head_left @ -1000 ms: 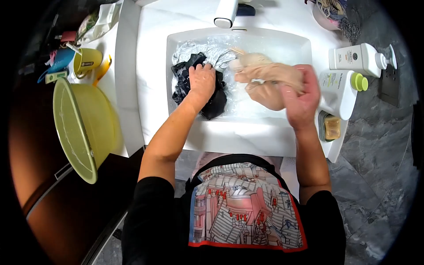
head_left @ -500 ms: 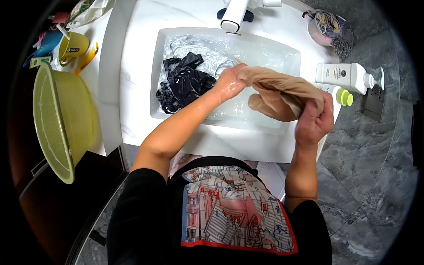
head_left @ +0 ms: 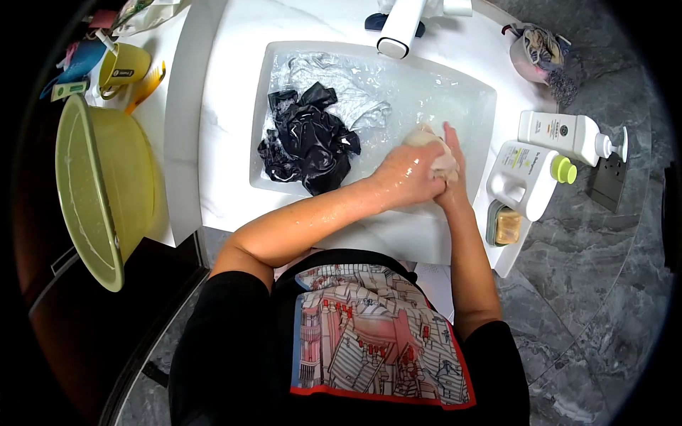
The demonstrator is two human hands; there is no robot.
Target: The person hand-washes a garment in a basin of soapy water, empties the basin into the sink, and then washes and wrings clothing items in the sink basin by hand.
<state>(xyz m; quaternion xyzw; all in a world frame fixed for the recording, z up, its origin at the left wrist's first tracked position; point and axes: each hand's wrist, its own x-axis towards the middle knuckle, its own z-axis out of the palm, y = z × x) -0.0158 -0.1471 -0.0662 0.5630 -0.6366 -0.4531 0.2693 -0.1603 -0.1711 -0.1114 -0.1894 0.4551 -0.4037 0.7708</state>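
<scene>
A wet beige cloth (head_left: 444,167) is bunched between my two hands over the right part of the water-filled sink (head_left: 477,106). My left hand (head_left: 410,174) is closed around the bundle, its knuckles upward. My right hand (head_left: 455,160) supports it from the right, a fingertip pointing up beside the cloth and the palm mostly hidden. To the left in the sink, a soaked black garment (head_left: 312,138) lies heaped, partly over a pale grey-white garment (head_left: 341,89) spread in the water.
A white faucet (head_left: 400,32) overhangs the sink's back edge. At the right stand a white pump bottle (head_left: 561,135), a green-capped bottle (head_left: 522,174) and a soap bar (head_left: 507,226) in a dish. A yellow-green basin (head_left: 106,192) leans at the left, near a yellow cup (head_left: 126,65).
The beige cloth was stretched between my separated hands above the sink. Now my hands have come together and lowered, with the cloth crumpled between them.
</scene>
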